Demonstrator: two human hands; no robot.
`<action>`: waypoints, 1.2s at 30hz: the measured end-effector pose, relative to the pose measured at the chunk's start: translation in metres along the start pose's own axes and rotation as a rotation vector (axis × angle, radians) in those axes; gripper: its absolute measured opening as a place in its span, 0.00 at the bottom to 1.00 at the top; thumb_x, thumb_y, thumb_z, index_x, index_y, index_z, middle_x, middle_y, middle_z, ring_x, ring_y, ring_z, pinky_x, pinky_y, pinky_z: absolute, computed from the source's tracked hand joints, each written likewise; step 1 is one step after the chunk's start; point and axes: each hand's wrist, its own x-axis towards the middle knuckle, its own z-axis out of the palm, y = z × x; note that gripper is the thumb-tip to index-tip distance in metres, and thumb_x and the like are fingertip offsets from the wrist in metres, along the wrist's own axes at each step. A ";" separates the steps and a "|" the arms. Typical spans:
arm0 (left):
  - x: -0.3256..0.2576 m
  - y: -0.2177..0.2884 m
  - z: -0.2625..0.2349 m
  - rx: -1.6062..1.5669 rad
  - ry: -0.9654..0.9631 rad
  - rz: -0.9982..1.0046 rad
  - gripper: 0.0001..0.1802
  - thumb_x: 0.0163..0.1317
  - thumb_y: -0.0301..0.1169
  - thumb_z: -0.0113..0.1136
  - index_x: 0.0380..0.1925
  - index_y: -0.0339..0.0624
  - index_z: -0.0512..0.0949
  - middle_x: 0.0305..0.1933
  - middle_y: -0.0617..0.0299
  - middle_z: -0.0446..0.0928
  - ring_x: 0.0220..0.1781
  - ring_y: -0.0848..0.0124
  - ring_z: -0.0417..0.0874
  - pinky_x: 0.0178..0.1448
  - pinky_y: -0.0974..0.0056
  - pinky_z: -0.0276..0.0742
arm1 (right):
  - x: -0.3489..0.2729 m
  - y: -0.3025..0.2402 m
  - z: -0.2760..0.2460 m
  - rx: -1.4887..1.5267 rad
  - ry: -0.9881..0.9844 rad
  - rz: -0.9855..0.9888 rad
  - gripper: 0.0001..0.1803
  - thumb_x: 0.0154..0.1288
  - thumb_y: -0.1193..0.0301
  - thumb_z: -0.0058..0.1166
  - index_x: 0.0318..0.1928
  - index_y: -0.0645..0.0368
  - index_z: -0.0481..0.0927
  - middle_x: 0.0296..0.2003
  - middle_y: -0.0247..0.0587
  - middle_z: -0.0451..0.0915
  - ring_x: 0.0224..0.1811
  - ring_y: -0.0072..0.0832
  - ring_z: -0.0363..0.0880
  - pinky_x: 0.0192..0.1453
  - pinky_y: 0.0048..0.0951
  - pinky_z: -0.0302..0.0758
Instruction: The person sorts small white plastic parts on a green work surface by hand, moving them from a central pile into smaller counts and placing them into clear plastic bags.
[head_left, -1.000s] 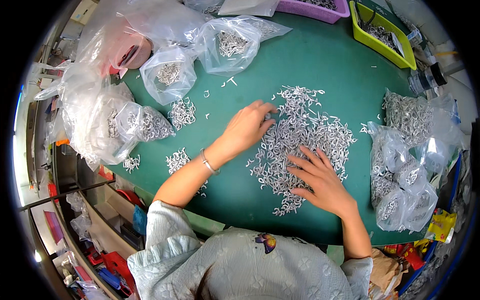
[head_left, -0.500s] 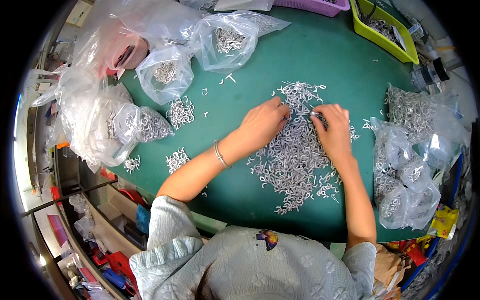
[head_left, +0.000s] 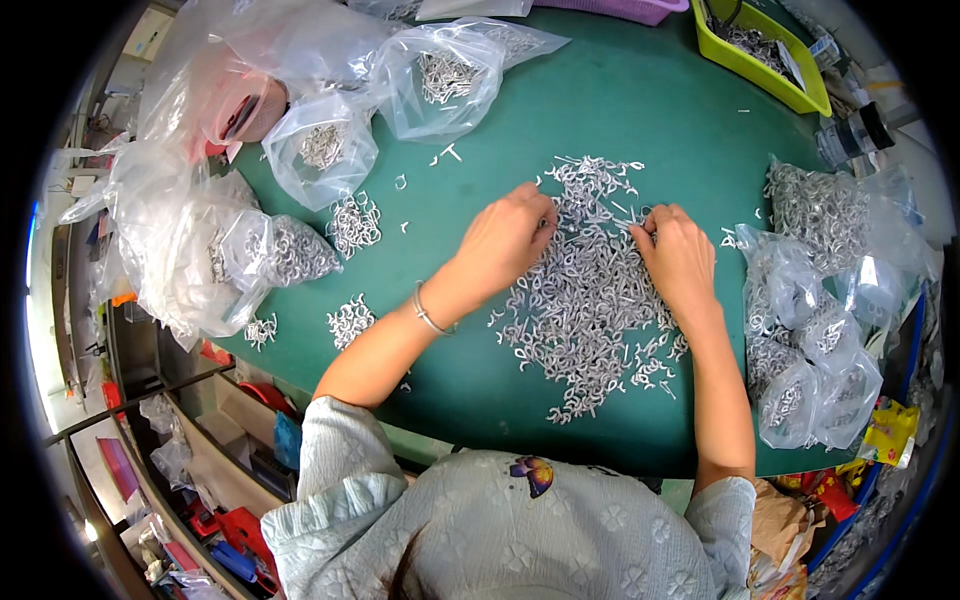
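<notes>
From the clear bags [head_left: 200,250] crowding the table's left edge, we cross open green mat [head_left: 620,100] to our left hand [head_left: 505,240] and right hand [head_left: 680,255], fingertips pinched on small metal pieces atop the central pile of metal hooks [head_left: 590,300], with more bags [head_left: 820,330] right.

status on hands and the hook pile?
Left hand and right hand both on metal hook pile, fingers pinching pieces. Pile loose on green table. Nothing blocking.
</notes>
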 end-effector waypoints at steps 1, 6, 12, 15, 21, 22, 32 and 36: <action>0.001 0.002 -0.008 -0.123 -0.077 -0.113 0.05 0.58 0.24 0.61 0.33 0.40 0.75 0.33 0.60 0.73 0.31 0.64 0.76 0.35 0.60 0.71 | 0.001 -0.001 0.000 -0.016 0.013 -0.041 0.08 0.60 0.69 0.60 0.32 0.61 0.80 0.31 0.51 0.79 0.33 0.49 0.80 0.35 0.45 0.73; -0.004 -0.003 -0.015 -1.505 -0.279 -0.552 0.04 0.64 0.26 0.59 0.31 0.39 0.76 0.33 0.70 0.73 0.29 0.79 0.70 0.32 0.73 0.66 | 0.006 0.017 -0.017 0.762 -0.262 0.151 0.06 0.63 0.73 0.53 0.31 0.62 0.76 0.18 0.36 0.71 0.20 0.22 0.68 0.24 0.27 0.62; -0.005 0.001 -0.010 -0.436 -0.175 -0.307 0.03 0.58 0.25 0.62 0.32 0.39 0.77 0.26 0.66 0.69 0.27 0.75 0.70 0.32 0.68 0.68 | -0.014 0.019 -0.027 1.853 -0.500 0.230 0.06 0.68 0.70 0.50 0.35 0.58 0.73 0.29 0.34 0.74 0.24 0.15 0.64 0.24 0.17 0.57; 0.001 0.010 -0.013 -0.225 -0.144 -0.211 0.07 0.54 0.23 0.64 0.33 0.40 0.79 0.26 0.61 0.68 0.28 0.69 0.72 0.33 0.64 0.69 | -0.008 0.022 -0.028 2.052 -0.469 0.212 0.08 0.66 0.70 0.53 0.34 0.61 0.75 0.31 0.35 0.78 0.27 0.19 0.70 0.26 0.21 0.64; 0.009 0.008 0.010 -0.044 -0.051 -0.022 0.10 0.53 0.26 0.66 0.35 0.40 0.79 0.34 0.54 0.73 0.35 0.53 0.77 0.39 0.53 0.72 | -0.017 0.007 -0.024 0.392 -0.169 -0.047 0.08 0.56 0.70 0.63 0.34 0.58 0.80 0.30 0.41 0.82 0.29 0.36 0.81 0.35 0.37 0.75; 0.009 0.008 0.012 -0.028 -0.068 -0.023 0.10 0.53 0.26 0.66 0.36 0.40 0.79 0.36 0.53 0.74 0.36 0.51 0.77 0.40 0.52 0.72 | -0.018 0.000 -0.030 0.217 -0.175 -0.060 0.08 0.55 0.70 0.64 0.35 0.57 0.81 0.30 0.43 0.83 0.30 0.38 0.81 0.36 0.39 0.75; 0.014 0.005 -0.011 -0.897 -0.344 -0.451 0.08 0.63 0.24 0.56 0.42 0.36 0.78 0.42 0.57 0.78 0.40 0.65 0.80 0.43 0.60 0.77 | -0.013 -0.004 -0.055 0.130 -0.532 0.110 0.06 0.56 0.69 0.61 0.34 0.56 0.80 0.23 0.47 0.80 0.30 0.45 0.81 0.35 0.45 0.74; 0.005 0.010 -0.003 -1.908 -0.195 -0.599 0.12 0.65 0.21 0.47 0.46 0.28 0.75 0.46 0.49 0.76 0.45 0.64 0.78 0.52 0.62 0.78 | -0.006 -0.012 -0.032 0.204 -0.192 0.014 0.07 0.57 0.69 0.61 0.34 0.57 0.80 0.19 0.47 0.77 0.25 0.44 0.78 0.32 0.44 0.71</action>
